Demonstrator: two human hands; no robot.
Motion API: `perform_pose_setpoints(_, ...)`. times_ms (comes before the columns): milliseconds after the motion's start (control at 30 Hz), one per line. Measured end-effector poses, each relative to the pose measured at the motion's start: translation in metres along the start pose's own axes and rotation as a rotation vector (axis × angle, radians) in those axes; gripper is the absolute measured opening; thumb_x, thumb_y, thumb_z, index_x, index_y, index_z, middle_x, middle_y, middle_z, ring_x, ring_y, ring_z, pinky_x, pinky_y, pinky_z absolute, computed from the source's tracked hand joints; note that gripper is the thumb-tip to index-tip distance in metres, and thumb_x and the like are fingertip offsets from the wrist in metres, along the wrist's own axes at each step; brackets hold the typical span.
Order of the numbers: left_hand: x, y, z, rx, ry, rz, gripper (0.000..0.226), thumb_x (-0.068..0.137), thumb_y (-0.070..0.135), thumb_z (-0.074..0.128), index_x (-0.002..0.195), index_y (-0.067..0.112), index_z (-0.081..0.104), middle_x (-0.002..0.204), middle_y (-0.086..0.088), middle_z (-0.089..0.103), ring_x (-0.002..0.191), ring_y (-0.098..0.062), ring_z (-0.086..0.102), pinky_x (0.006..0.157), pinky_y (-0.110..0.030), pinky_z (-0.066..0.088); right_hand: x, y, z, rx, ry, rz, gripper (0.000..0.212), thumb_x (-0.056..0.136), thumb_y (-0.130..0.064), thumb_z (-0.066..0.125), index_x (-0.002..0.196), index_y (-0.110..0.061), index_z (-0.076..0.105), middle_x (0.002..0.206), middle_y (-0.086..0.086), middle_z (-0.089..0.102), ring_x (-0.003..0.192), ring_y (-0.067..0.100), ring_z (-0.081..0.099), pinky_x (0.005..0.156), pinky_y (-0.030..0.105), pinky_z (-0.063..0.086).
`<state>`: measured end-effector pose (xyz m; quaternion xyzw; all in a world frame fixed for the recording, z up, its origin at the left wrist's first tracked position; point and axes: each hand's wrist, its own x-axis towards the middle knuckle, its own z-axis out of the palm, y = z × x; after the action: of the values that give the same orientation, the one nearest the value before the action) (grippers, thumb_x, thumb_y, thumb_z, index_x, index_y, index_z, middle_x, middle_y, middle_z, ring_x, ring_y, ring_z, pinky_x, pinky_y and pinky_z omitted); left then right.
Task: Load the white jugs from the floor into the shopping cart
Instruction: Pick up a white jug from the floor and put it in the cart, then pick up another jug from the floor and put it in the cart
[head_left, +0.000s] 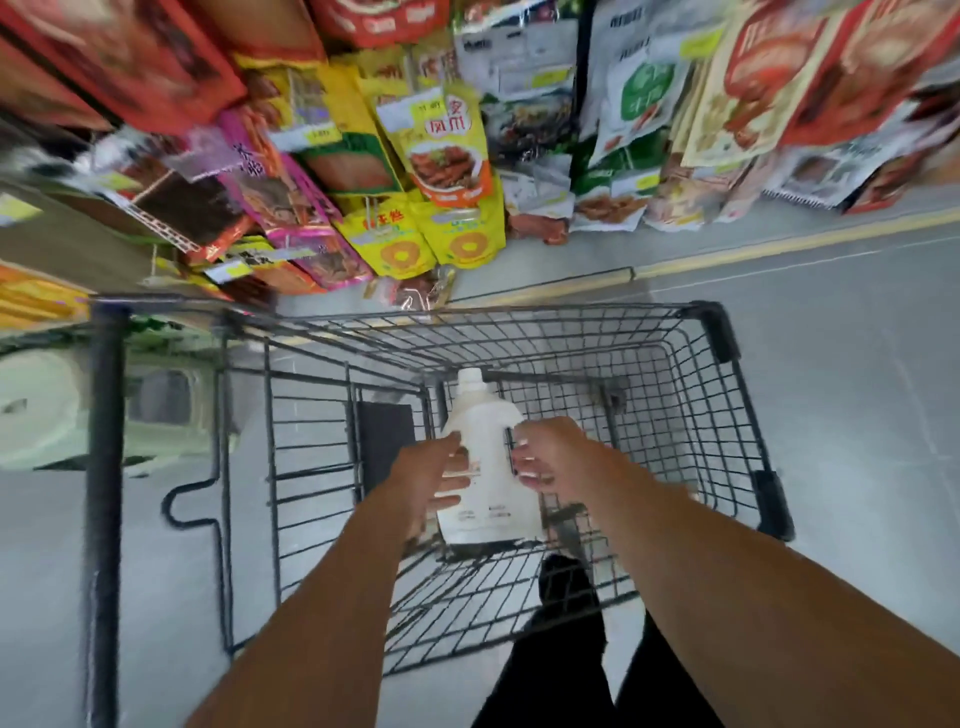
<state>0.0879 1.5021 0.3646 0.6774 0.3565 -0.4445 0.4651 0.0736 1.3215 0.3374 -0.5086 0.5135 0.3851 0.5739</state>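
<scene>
A white jug (485, 452) with a white cap and a handle is held inside the black wire shopping cart (717, 431), cap pointing away from me. My left hand (434, 475) holds the jug's left side with its fingers wrapped round the body. My right hand (548, 454) grips the handle on the jug's right side. The jug's base is just above the cart's wire floor; whether it touches is unclear. No other jug is in view.
Shelves and hooks of packaged snacks (447, 150) fill the top of the view, right behind the cart. A black upright post (106, 467) stands at left beside pale green crates (161, 410). Grey floor with a yellow line (779, 249) lies at right. My dark-trousered legs (566, 649) are below.
</scene>
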Motion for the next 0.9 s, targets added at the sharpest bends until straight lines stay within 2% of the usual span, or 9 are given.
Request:
perform_pose_setpoints(67,-0.034,0.019,0.001,-0.019,0.025,0.046,0.034,0.107,0.040,0.061,0.119,0.009,0.070,0.119,-0.011,0.078,0.109,-0.032,0.074,0.101,-0.047,0.057,-0.039,-0.013,-0.014,0.007,-0.038,-0.050,0.023,0.103,-0.011,0.067,0.124,-0.003,0.066,0.115,0.015,0.077,0.104,0.026,0.077,0.079,0.038,0.064)
perform_pose_setpoints(167,-0.080,0.045,0.010,-0.054,0.059,0.109,0.026,0.106,0.032,0.063,0.111,0.007,0.070,0.103,-0.010,0.076,0.082,-0.026,0.070,0.074,-0.036,0.058,-0.097,-0.023,-0.042,0.036,-0.103,-0.111,0.020,0.104,-0.011,0.066,0.123,-0.004,0.069,0.116,0.012,0.077,0.095,0.023,0.073,0.078,0.035,0.062)
perform_pose_setpoints(267,-0.115,0.069,0.027,-0.027,0.035,0.154,0.022,0.106,0.031,0.063,0.103,0.011,0.069,0.100,-0.009,0.074,0.077,-0.024,0.067,0.068,-0.032,0.053,-0.150,-0.029,-0.082,0.105,-0.144,-0.180,0.027,0.104,-0.011,0.066,0.128,0.001,0.071,0.129,0.017,0.077,0.111,0.029,0.073,0.096,0.039,0.060)
perform_pose_setpoints(333,-0.135,0.091,0.047,0.020,0.028,0.213,0.020,0.105,0.030,0.062,0.097,0.012,0.068,0.093,-0.008,0.073,0.068,-0.021,0.066,0.066,-0.029,0.051,-0.179,-0.035,-0.113,0.147,-0.182,-0.237,0.035,0.107,-0.009,0.060,0.138,0.005,0.067,0.142,0.021,0.071,0.119,0.033,0.071,0.087,0.035,0.058)
perform_pose_setpoints(433,-0.166,0.123,0.089,0.064,0.026,0.314,0.018,0.106,0.027,0.059,0.093,0.015,0.064,0.085,-0.006,0.070,0.058,-0.019,0.061,0.057,-0.025,0.047,-0.210,-0.045,-0.166,0.279,-0.152,-0.294,0.035,0.108,-0.013,0.061,0.139,0.003,0.068,0.126,0.018,0.076,0.081,0.026,0.076,0.068,0.032,0.054)
perform_pose_setpoints(567,-0.202,0.155,0.155,0.114,-0.013,0.397,0.023,0.109,0.030,0.055,0.095,0.014,0.064,0.078,-0.004,0.071,0.062,-0.021,0.065,0.057,-0.027,0.045,-0.234,-0.054,-0.240,0.346,-0.064,-0.449,0.018,0.106,-0.019,0.065,0.118,-0.007,0.072,0.092,0.013,0.075,0.070,0.023,0.065,0.066,0.032,0.048)
perform_pose_setpoints(700,-0.228,0.164,0.227,0.131,0.023,0.445,0.027,0.107,0.032,0.058,0.121,0.012,0.069,0.100,-0.008,0.076,0.087,-0.030,0.073,0.069,-0.035,0.057,-0.244,-0.045,-0.325,0.413,-0.089,-0.493,0.014,0.107,-0.021,0.064,0.100,-0.011,0.070,0.103,0.012,0.074,0.076,0.022,0.067,0.067,0.030,0.050)
perform_pose_setpoints(833,-0.249,0.160,0.307,0.114,0.050,0.443,0.033,0.107,0.029,0.059,0.132,0.009,0.065,0.092,-0.006,0.074,0.074,-0.025,0.071,0.066,-0.035,0.057,-0.237,-0.028,-0.418,0.445,-0.107,-0.532,0.020,0.105,-0.022,0.067,0.119,-0.009,0.073,0.115,0.013,0.076,0.085,0.025,0.072,0.072,0.031,0.056)
perform_pose_setpoints(900,-0.258,0.159,0.352,0.102,0.083,0.434,0.032,0.109,0.025,0.057,0.135,0.007,0.062,0.090,-0.005,0.073,0.069,-0.022,0.067,0.065,-0.033,0.054,-0.237,-0.016,-0.464,0.458,-0.107,-0.529,0.017,0.104,-0.021,0.067,0.114,-0.009,0.074,0.109,0.013,0.078,0.084,0.025,0.072,0.078,0.032,0.055)
